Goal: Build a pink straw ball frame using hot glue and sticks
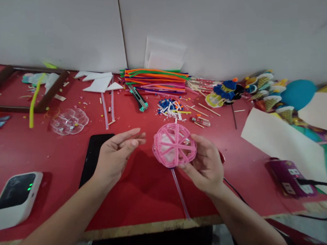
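Observation:
Between the fingers and thumb of my right hand point(208, 164) is a round clear plastic palette with pink strips point(176, 145). The strips cross its face like spokes and run around its rim. I hold it by its right edge, above the table. My left hand point(117, 150) is off to its left, apart from it, with the fingers stretched out and nothing in them; its fingertips are slightly blurred. Below the palette a thin pale pink strip point(180, 193) runs down to the table edge; whether it is attached is unclear.
On the red table point(58, 153) are a black phone point(90, 155), a white device point(18, 199), a clear flower-shaped palette point(70, 121) and a utility knife point(138, 98). Colourful pipe cleaners point(155, 79) lie at the back. A purple power socket point(289, 178) stands at right.

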`<state>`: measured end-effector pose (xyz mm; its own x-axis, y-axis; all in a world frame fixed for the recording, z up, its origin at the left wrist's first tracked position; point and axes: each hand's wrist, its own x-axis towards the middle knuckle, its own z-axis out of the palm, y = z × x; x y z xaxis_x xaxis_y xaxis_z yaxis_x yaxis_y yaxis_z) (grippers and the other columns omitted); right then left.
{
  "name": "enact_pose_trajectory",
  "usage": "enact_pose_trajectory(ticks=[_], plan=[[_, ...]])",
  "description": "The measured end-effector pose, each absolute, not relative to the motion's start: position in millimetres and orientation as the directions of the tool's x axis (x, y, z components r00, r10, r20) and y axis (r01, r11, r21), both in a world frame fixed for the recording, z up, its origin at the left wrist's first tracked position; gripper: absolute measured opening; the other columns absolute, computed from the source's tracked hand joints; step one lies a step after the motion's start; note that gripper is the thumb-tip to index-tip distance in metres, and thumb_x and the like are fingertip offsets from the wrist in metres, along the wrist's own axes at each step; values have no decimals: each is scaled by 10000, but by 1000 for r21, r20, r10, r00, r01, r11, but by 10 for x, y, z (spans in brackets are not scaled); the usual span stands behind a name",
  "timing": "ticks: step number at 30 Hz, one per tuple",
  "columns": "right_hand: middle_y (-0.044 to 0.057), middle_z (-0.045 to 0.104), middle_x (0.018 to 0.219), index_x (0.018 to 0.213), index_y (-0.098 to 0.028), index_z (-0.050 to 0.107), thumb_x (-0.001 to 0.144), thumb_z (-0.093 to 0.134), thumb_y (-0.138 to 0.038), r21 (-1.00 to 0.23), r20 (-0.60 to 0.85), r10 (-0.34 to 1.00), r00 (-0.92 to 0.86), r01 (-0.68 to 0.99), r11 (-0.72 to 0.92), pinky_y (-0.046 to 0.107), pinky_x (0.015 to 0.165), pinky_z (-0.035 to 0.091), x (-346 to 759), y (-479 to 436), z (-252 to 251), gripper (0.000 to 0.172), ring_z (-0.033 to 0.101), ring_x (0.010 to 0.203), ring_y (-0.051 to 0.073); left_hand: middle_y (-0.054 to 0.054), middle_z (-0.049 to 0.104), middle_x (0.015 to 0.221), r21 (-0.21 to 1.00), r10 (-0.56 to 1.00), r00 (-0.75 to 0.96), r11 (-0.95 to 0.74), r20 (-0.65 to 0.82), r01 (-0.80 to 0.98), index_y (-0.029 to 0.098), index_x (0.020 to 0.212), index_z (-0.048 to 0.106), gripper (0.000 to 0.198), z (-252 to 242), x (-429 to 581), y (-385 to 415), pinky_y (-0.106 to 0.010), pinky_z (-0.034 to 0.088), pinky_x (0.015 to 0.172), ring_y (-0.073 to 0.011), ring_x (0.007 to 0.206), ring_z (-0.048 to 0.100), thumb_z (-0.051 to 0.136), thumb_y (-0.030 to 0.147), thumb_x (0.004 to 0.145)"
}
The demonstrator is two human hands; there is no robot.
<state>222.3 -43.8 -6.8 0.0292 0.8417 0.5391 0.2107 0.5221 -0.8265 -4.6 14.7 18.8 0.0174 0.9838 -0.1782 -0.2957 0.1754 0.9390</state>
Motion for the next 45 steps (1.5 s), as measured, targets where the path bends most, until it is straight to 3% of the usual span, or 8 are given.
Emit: enact_pose_trajectory(ticks=[4, 6, 10, 18, 25, 31, 38, 45], plan=[[91, 660, 1338, 1476, -309, 505, 880, 779, -241, -823, 541, 840, 30, 222, 522, 338, 974, 630, 2225, -418, -54, 660, 692, 1183, 205, -6, 721, 593, 961, 991, -15, 128, -135, -243, 224, 959, 761, 334, 119, -82, 182, -338, 669, 805, -227, 851, 804, 732, 545, 871], [86, 682, 1314, 1471, -312, 515, 892, 773, -259, -841, 520, 854, 9, 184, 510, 317, 959, 633, 2236, -402, -27, 635, 707, 1157, 192, -72, 812, 998, 985, 998, 39, 57, -51, -163, 260, 1139, 708, 306, 65, -105, 194, -354, 668, 825, -261, 1117, 760, 687, 474, 921], [99, 693, 1341, 1475, -303, 516, 920, 747, -342, -889, 436, 895, -96, 111, 445, 313, 939, 638, 2265, -388, 30, 602, 706, 1192, 202, -50, 375, 1683, 987, 961, 228, -159, 159, -19, 370, 1354, 586, 499, 35, -159, 184, -410, 637, 962, -327, 1501, 447, 713, 286, 878], [37, 742, 1306, 1455, -383, 552, 937, 720, -409, -959, 283, 910, -302, -82, 271, 271, 801, 660, 2244, -371, 61, 544, 757, 1068, 176, -64, 426, 1655, 983, 710, 692, -1, 131, -186, 418, 1520, 454, 657, 366, -208, 30, -466, 609, 1017, -346, 1451, 514, 667, 572, 918], [14, 788, 1189, 1342, -393, 660, 949, 705, -412, -973, 228, 961, -157, -77, 218, 366, 898, 645, 2232, -337, 103, 396, 756, 1061, 201, -102, 662, 1388, 979, 796, 599, 42, 88, -199, 301, 1311, 617, 506, 226, -119, 52, -357, 626, 923, -286, 1233, 686, 812, 308, 844], [47, 763, 1161, 1257, -340, 709, 974, 648, -448, -970, 229, 972, -55, 68, 233, 400, 869, 645, 2225, -353, 75, 308, 742, 1027, 211, -104, 637, 1381, 996, 851, 526, 40, 11, -85, 312, 1376, 507, 704, 183, -92, 39, -320, 621, 901, -257, 1189, 696, 863, 283, 769], [74, 694, 1124, 1155, -269, 703, 907, 699, -243, -582, 619, 783, -61, 633, 510, 465, 989, 540, 2182, -399, 116, 250, 663, 1083, 247, -145, 606, 1391, 863, 925, 302, -339, 232, 376, 218, 1361, 497, 621, 92, 19, 46, -473, 542, 1059, -308, 1260, 639, 767, 300, 807], [60, 719, 1020, 1184, -267, 676, 972, 580, -353, -447, 721, 665, -196, 602, 662, 483, 915, 533, 2128, -426, 143, 249, 660, 970, 257, -137, 629, 1360, 695, 833, 339, -553, 438, 459, 231, 1405, 464, 641, 67, 64, -10, -488, 538, 1060, -304, 1245, 640, 753, 295, 837]])
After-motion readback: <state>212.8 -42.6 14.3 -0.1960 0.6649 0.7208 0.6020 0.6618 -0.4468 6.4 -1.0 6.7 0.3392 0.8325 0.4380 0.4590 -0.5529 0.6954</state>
